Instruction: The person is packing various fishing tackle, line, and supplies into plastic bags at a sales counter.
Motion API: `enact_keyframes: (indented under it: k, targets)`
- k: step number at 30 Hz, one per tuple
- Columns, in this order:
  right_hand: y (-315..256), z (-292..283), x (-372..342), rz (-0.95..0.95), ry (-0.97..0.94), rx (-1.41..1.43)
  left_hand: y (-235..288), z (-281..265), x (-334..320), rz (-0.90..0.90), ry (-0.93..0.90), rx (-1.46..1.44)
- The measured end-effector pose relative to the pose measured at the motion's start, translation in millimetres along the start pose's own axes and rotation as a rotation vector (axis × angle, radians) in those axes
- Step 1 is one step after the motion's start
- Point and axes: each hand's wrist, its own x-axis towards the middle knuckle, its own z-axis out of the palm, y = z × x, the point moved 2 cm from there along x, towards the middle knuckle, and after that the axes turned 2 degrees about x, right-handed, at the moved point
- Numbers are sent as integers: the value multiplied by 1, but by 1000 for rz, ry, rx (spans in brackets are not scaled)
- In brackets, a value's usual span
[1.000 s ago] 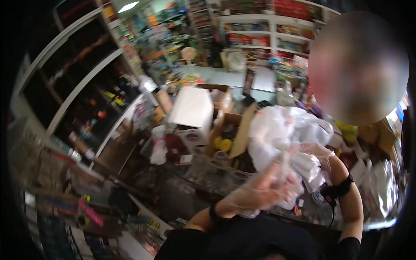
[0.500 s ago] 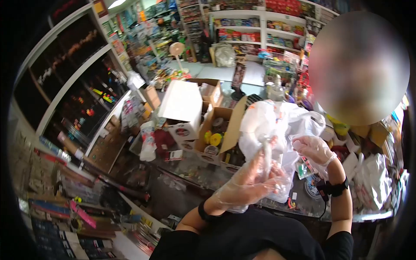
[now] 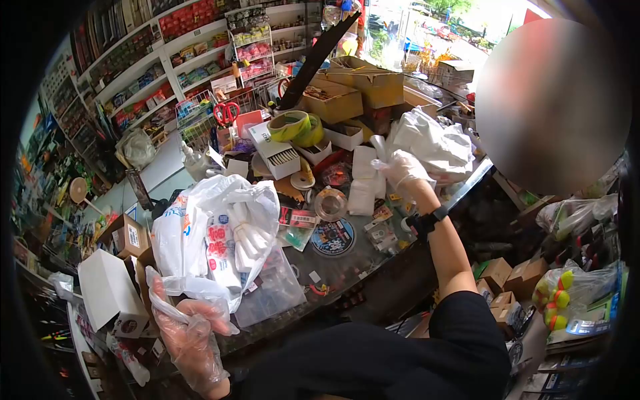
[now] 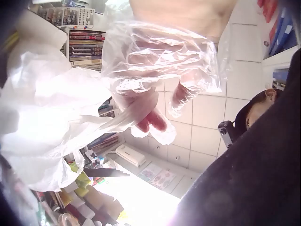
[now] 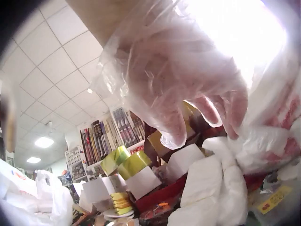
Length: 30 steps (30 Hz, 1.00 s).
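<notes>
My left hand (image 3: 190,327), in a clear plastic glove, holds a handle of a white plastic carrier bag (image 3: 180,220) at the counter's left. In the left wrist view, the handle loops across its fingers (image 4: 153,122). Inside the bag lie a white pack with red print (image 3: 220,250) and a bunched white bundle (image 3: 250,237). My gloved right hand (image 3: 408,172) hovers beside a second white plastic bag (image 3: 433,143), fingers bent loosely downward and apart in the right wrist view. Below those fingers is a folded white bundle (image 5: 202,183).
A glass counter (image 3: 340,283) carries green-yellow tape rolls (image 3: 297,127), a round blue-black disc (image 3: 332,237), a clear tape roll (image 3: 330,203) and a clear plastic case (image 3: 270,300). Cardboard boxes (image 3: 367,83) and a saw blade (image 3: 320,60) stand behind. Another person is at the right.
The head view has swung right. My right hand has moved away from the first bag to the second one; my left hand has shifted left, now at the first bag's handle.
</notes>
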Motion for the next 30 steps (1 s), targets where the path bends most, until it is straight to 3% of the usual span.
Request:
enact_keyframes:
  k: [3, 6, 8, 10, 11, 13, 15, 18, 19, 20, 21, 24, 27, 28, 29, 30]
  targets:
    - [-20, 31, -4, 66, 7, 111, 1, 4, -1, -4, -1, 19]
    - [-44, 62, 5, 286, -111, 42, 2, 6, -5, -12, 5, 17]
    - [-2, 127, 48, 299, 142, 211, 4, 4, -6, -17, 16, 18]
    - [1, 132, 56, 289, 270, 487, 4, -1, -6, -54, 3, 27]
    - [0, 134, 56, 224, 332, 467, 5, -1, -6, -51, 13, 34]
    - [7, 118, 49, -147, 539, 455, 6, 0, -7, -34, 40, 21]
    - [13, 100, 46, -177, 320, 938, 6, -5, -8, -21, 23, 1]
    - [-2, 41, -3, -224, -187, 1181, 5, -3, -5, -29, 9, 25]
    - [-15, 38, -29, -323, -246, 1483, 4, -2, -4, -30, 8, 46]
    - [-31, 28, -54, -416, -311, 1493, 3, -2, -3, -32, 7, 68]
    - [-47, 21, -72, -507, -370, 1495, 3, -1, -3, -30, 12, 77]
    - [-63, 52, -77, -670, -254, 797, -2, 2, -4, -19, 17, 91]
    - [-96, 64, -82, -448, -287, 344, -5, 2, -3, -9, 22, 111]
    - [-88, 88, -72, -520, -185, 243, -6, 2, -3, -4, 26, 117]
    - [-83, 81, -66, -514, -171, 241, -7, 1, -1, 1, 29, 123]
    - [-75, 68, -58, -573, -17, 283, -10, 1, 0, 2, 33, 128]
